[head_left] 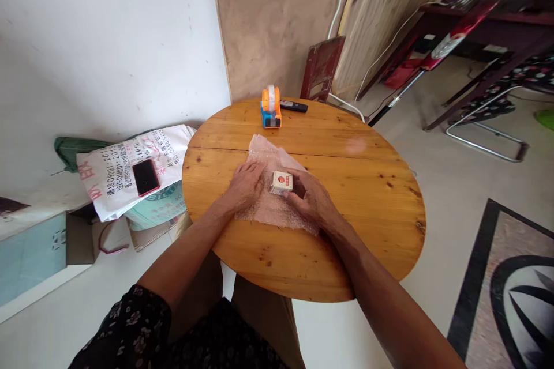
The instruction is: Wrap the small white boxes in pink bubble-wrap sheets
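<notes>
A small cream-coloured box (281, 181) with red print lies on a pinkish, see-through sheet of bubble wrap (277, 213) near the middle of the round table. My right hand (312, 196) holds the box at its right side, with the thumb at the near edge and the fingers behind. Just left of the box, my left hand (247, 185) rests flat on the bubble wrap, fingers stretched out and holding nothing. Part of the wrap is hidden under both hands.
An orange and blue tape dispenser (271, 106) and a black remote control (294, 106) lie at the far edge of the wooden table (367, 184). A phone (146, 177) rests on white sacks (112, 173) at the left. Behind the table is a dark red chair (321, 69).
</notes>
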Motion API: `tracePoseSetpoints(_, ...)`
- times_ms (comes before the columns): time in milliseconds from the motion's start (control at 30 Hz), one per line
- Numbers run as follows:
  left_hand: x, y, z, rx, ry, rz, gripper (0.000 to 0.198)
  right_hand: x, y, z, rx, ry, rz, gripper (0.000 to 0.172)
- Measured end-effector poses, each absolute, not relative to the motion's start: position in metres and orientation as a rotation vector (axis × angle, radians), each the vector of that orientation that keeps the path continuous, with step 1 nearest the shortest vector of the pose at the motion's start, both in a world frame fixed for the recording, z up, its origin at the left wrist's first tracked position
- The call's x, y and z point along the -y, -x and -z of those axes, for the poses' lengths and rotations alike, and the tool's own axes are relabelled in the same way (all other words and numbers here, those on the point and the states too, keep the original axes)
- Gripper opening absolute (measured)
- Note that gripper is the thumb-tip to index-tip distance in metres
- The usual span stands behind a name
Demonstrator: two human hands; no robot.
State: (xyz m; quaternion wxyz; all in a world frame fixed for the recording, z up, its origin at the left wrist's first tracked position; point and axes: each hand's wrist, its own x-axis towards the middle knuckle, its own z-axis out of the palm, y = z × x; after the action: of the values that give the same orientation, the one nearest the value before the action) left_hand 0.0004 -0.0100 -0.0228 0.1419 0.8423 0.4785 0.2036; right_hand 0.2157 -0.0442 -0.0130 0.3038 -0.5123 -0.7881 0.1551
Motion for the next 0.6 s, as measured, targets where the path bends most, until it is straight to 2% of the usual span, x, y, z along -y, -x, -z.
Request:
tracePoseSetpoints(367, 0.011, 0.000, 0.021, -1.376, -2.413, -0.609, 0.051, 0.043, -0.216, 0.017, 2.050, 1.399, -0.459, 0.055)
tracePoseSetpoints(600, 0.010, 0.000, 0.022, -1.363, -2.422, -0.629, 0.055, 0.031, -0.222, 0.027, 1.653, 1.351, -0.850, 0.091)
